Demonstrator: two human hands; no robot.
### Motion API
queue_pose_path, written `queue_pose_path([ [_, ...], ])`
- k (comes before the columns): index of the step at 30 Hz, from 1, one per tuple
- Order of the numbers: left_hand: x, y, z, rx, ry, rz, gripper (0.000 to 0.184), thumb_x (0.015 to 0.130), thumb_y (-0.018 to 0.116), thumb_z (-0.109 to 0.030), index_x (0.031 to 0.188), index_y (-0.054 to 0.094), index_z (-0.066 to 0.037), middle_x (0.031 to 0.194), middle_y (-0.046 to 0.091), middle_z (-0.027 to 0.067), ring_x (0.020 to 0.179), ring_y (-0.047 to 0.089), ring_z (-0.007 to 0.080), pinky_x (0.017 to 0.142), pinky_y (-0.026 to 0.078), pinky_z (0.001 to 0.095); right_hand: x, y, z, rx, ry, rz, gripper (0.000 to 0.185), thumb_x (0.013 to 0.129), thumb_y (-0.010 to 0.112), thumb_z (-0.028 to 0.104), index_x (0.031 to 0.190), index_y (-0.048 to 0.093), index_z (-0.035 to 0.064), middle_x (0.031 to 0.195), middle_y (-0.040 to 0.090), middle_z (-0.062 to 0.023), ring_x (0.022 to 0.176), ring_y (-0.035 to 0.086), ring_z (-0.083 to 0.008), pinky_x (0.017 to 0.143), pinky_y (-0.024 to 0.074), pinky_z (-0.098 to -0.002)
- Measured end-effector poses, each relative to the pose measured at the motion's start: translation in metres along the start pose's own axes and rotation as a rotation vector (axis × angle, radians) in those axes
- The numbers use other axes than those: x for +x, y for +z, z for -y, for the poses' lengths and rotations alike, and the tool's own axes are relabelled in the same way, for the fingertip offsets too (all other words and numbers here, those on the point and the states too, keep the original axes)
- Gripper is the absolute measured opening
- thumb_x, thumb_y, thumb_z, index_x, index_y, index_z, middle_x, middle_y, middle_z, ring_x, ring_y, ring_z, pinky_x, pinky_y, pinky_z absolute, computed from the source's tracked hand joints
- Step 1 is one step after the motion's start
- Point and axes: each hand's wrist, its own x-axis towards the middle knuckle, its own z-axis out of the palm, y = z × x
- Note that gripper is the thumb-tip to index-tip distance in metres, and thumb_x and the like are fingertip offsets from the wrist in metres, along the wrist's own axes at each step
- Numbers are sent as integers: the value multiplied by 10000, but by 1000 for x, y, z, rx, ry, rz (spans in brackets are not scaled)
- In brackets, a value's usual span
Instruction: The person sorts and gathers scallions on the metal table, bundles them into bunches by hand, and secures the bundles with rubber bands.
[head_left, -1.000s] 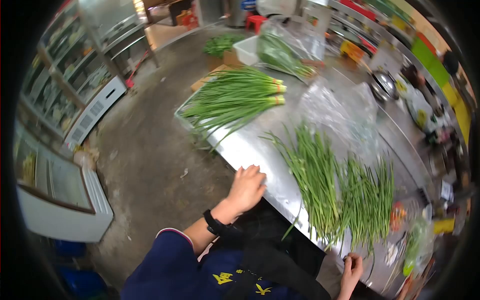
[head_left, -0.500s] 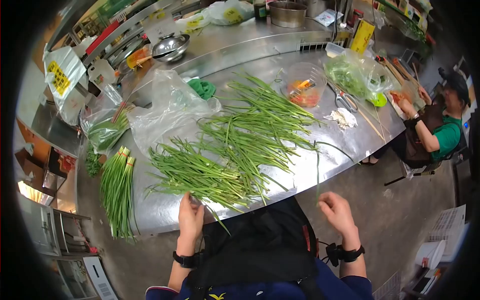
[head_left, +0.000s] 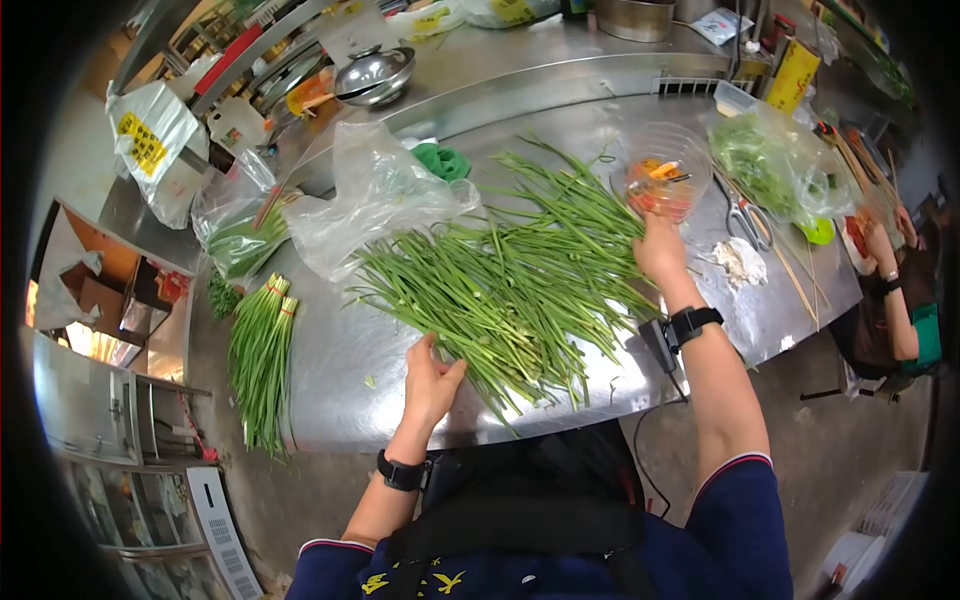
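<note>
A broad heap of garlic chives (head_left: pixel 520 310) lies loose across the steel table in front of me. My left hand (head_left: pixel 432 385) is at its lower left edge, fingers curved and thumb apart, with no stalk plainly held. My right hand (head_left: pixel 662 250) reaches to the heap's far right end, touching the stalks there. Its fingertips are partly hidden. Just beyond it stands a clear plastic bowl (head_left: pixel 690 190) with orange and red bits inside. A tied bundle of garlic chives (head_left: pixel 262 365) lies at the table's left edge.
A crumpled clear bag (head_left: pixel 375 200) and a green cloth (head_left: pixel 441 160) lie behind the heap. Scissors (head_left: pixel 745 218), a white crumpled wad (head_left: pixel 740 262) and a bag of greens (head_left: pixel 765 165) are on the right. A co-worker's arm (head_left: pixel 893 285) is at the far right.
My right hand has gone from the front edge, where a single stalk hung at its fingers, forward to the heap's right end. My left hand stays beside the heap. The view has shifted.
</note>
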Motion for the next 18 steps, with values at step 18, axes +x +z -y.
queue_pose_path([
  [18, 53, 9, -46, 401, 723, 195, 636, 597, 619, -69, 1195, 418, 21, 954, 486, 151, 923, 466, 313, 790, 385, 392, -39, -11, 105, 246, -469, 343, 583, 613, 599, 58, 1174, 446, 102, 871, 611, -179, 834, 578, -366, 736, 458, -420],
])
